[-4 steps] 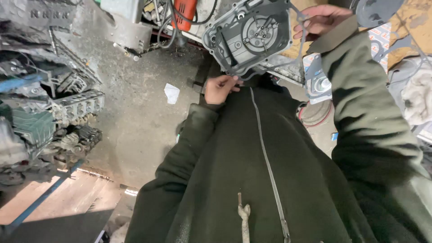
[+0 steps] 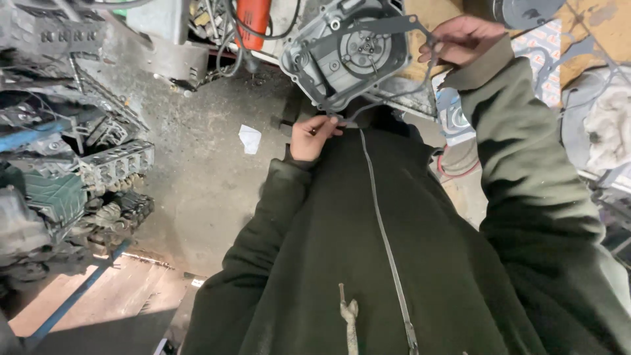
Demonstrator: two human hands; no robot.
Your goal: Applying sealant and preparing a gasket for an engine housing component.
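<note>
Both hands hold the thin gasket (image 2: 394, 26) up against the grey engine cover (image 2: 348, 52): left hand (image 2: 314, 135) pinches its lower edge, right hand (image 2: 460, 39) its upper corner, fingers closed. It looks lined up but not yet seated; pressing flat remains.

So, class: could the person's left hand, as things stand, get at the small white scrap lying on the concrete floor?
Probably yes. The left hand is pinching the thin gasket against the grey metal cover, so it is occupied, but the white scrap lies on open floor with nothing between them. How far down it lies cannot be told.
</note>
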